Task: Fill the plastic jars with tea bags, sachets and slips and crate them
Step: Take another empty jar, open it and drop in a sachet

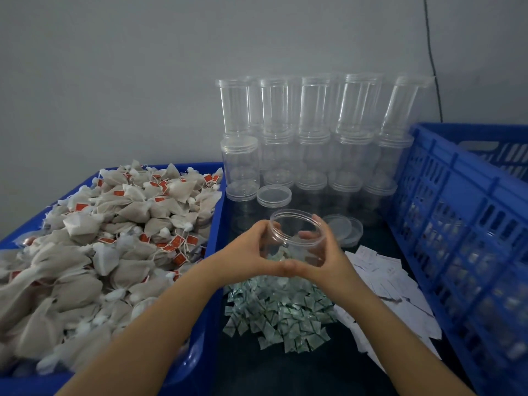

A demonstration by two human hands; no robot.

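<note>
Both hands hold one clear, lidless plastic jar (297, 224) above the dark table. My left hand (251, 252) grips its left side and my right hand (325, 252) grips its right side, thumbs meeting in front. The jar looks empty. Below it lies a heap of small green-and-white sachets (280, 315). White paper slips (383, 284) are scattered to the right. A blue tub (217, 230) on the left is piled with beige tea bags (108, 247) carrying red tags. A blue slatted crate (457, 212) stands at the right, with what look like filled jars inside.
Stacks of capped empty jars (314, 144) stand in rows against the grey wall behind the held jar. A loose clear lid (343, 228) lies just right of my hands. A black cable (433, 58) runs down the wall at the far right.
</note>
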